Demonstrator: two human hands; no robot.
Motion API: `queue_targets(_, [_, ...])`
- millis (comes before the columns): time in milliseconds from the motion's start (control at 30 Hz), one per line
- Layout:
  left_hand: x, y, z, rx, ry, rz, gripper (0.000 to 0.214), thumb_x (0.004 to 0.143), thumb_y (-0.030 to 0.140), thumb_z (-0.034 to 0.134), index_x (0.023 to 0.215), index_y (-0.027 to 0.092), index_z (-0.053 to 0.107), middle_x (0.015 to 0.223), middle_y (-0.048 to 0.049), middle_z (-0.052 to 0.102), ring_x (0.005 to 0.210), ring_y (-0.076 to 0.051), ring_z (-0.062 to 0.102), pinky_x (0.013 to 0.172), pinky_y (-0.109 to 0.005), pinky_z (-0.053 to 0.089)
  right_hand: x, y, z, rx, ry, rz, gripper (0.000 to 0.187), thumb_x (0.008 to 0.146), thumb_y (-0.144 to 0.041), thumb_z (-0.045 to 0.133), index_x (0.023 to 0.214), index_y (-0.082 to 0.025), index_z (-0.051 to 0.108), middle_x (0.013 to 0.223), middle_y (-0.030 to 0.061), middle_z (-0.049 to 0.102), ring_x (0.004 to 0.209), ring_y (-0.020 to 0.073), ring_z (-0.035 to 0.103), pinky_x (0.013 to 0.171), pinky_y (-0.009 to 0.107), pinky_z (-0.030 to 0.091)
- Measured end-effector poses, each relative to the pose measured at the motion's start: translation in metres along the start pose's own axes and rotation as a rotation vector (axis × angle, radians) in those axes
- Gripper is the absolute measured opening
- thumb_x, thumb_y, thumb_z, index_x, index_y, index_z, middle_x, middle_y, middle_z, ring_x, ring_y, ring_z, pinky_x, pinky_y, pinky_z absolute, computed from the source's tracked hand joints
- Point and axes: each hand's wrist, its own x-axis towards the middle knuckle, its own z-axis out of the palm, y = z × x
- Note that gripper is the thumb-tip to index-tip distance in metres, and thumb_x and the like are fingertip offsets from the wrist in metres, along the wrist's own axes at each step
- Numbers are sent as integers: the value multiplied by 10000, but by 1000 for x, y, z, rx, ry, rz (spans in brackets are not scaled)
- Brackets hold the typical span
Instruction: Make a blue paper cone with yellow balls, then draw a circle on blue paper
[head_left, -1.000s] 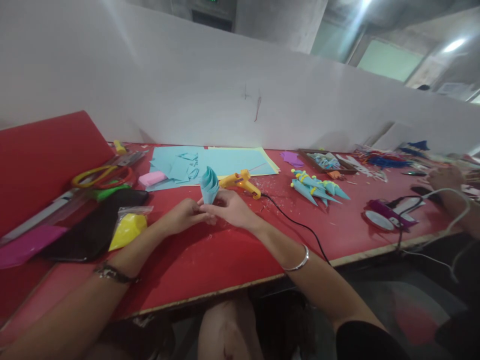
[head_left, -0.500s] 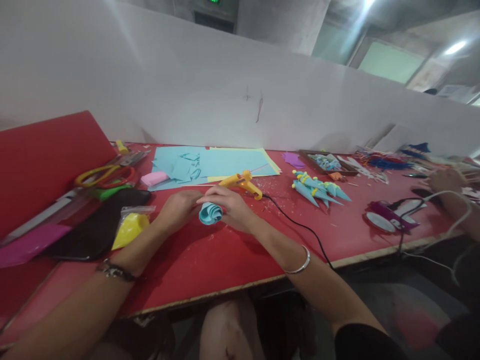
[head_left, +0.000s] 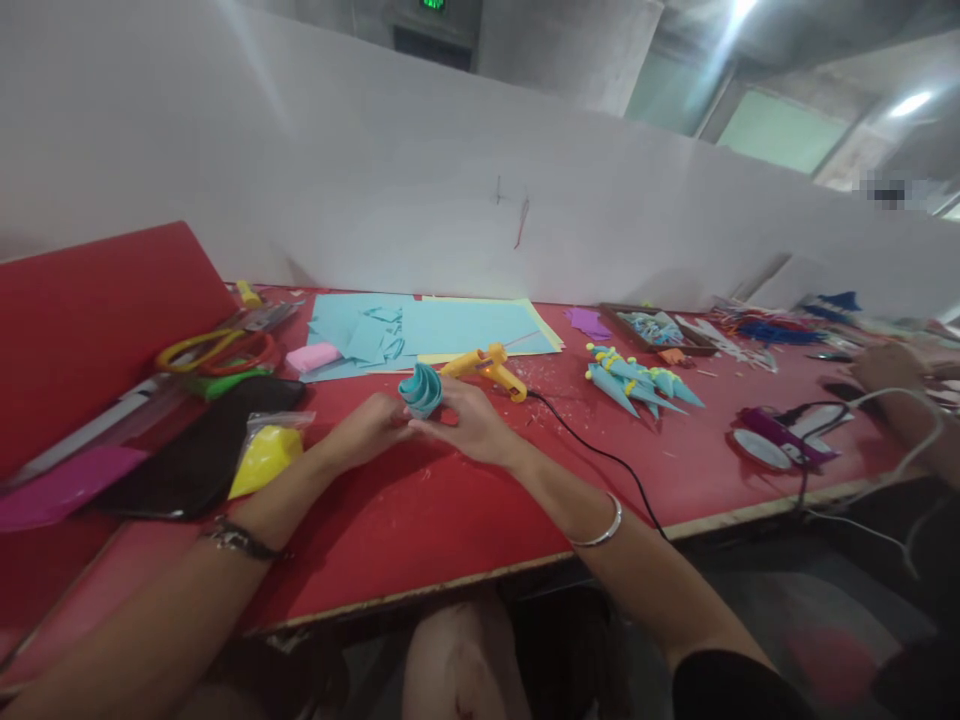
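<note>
A spiral roll of light blue paper (head_left: 421,391), rosette-like, stands upright between my two hands above the red table. My right hand (head_left: 472,425) grips it from the right side, fingers behind and thumb in front. My left hand (head_left: 375,430) is closed at its lower left, fingertips meeting the roll's base; the exact contact is partly hidden. Just behind my right hand lies a yellow hot glue gun (head_left: 491,368) with a black cord. Beyond it are blue paper sheets (head_left: 472,328) and blue scraps (head_left: 367,335).
Blue paper cones with yellow beads (head_left: 634,380) lie right of the glue gun, near a brown tray (head_left: 660,330). Scissors (head_left: 199,352), a black pouch (head_left: 202,455) and a yellow packet (head_left: 266,460) lie left. At far right is another person's hand (head_left: 889,368) by a purple device (head_left: 780,435).
The paper roll has risen and turned from facing toward me, below my fingers, to pointing up above them. My right hand has rotated with it.
</note>
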Motion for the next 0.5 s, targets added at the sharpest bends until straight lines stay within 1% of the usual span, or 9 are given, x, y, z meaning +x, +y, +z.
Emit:
queue_targets(100, [0, 2, 2, -164, -126, -44, 299, 772, 379, 476, 695, 150, 653, 646, -32, 666, 638, -158, 597, 620, -245, 466, -1, -2, -1, 44, -13, 82, 205, 823, -315, 526, 766, -134, 603, 762, 31, 594, 713, 121, 534, 661, 238, 430])
queue_targets(133, [0, 4, 1, -204, -143, -73, 288, 755, 391, 506, 714, 147, 655, 664, -31, 672, 650, -164, 603, 632, -253, 472, -1, -3, -1, 46, -13, 112, 216, 823, -324, 524, 761, -132, 604, 738, 24, 588, 688, 118, 525, 643, 236, 423])
queue_targets(167, [-1, 7, -1, -233, -131, -97, 273, 724, 396, 550, 746, 146, 656, 701, -33, 678, 687, -175, 611, 662, -264, 477, -1, -4, -1, 47, -12, 145, 227, 824, -331, 519, 764, -130, 604, 721, 18, 583, 673, 117, 518, 635, 237, 417])
queue_targets(200, [-1, 9, -4, -253, -82, -111, 277, 687, 396, 594, 799, 150, 655, 760, -38, 684, 748, -190, 615, 706, -277, 478, -1, -5, -2, 49, -11, 177, 235, 826, -339, 510, 779, -129, 605, 716, 15, 583, 667, 116, 513, 636, 239, 414])
queue_targets(267, [-2, 11, -12, -336, 77, -117, 401, 637, 393, 645, 970, 170, 621, 920, -58, 674, 903, -217, 598, 806, -306, 460, -1, -7, -3, 82, -39, 235, 254, 829, -360, 497, 821, -129, 604, 725, 12, 590, 670, 115, 513, 645, 242, 414])
queue_targets(300, [-3, 12, -16, -410, 158, -114, 494, 628, 408, 651, 1064, 188, 579, 994, -71, 655, 959, -225, 582, 834, -321, 452, -1, -8, -3, 116, -83, 266, 265, 829, -372, 494, 831, -129, 601, 720, 9, 592, 662, 112, 515, 639, 238, 415])
queue_targets(367, [-4, 11, -23, -589, 273, -98, 637, 621, 475, 642, 1186, 226, 487, 1060, -91, 626, 974, -234, 579, 811, -349, 468, -2, -10, -3, 195, -203, 331, 274, 821, -389, 505, 796, -130, 592, 668, -3, 581, 606, 97, 513, 593, 219, 412])
queue_targets(433, [-4, 11, -28, -755, 315, -83, 683, 615, 560, 612, 1201, 242, 465, 1038, -99, 631, 932, -242, 594, 748, -367, 490, -3, -11, -2, 262, -316, 400, 281, 809, -395, 526, 715, -134, 568, 586, -21, 552, 517, 74, 496, 525, 197, 396])
queue_targets(500, [-4, 13, -29, -859, 360, -103, 638, 621, 614, 574, 1130, 233, 513, 948, -86, 652, 895, -242, 602, 712, -366, 496, -4, -11, 1, 319, -374, 463, 293, 805, -395, 535, 667, -137, 544, 541, -30, 537, 448, 56, 478, 470, 181, 382])
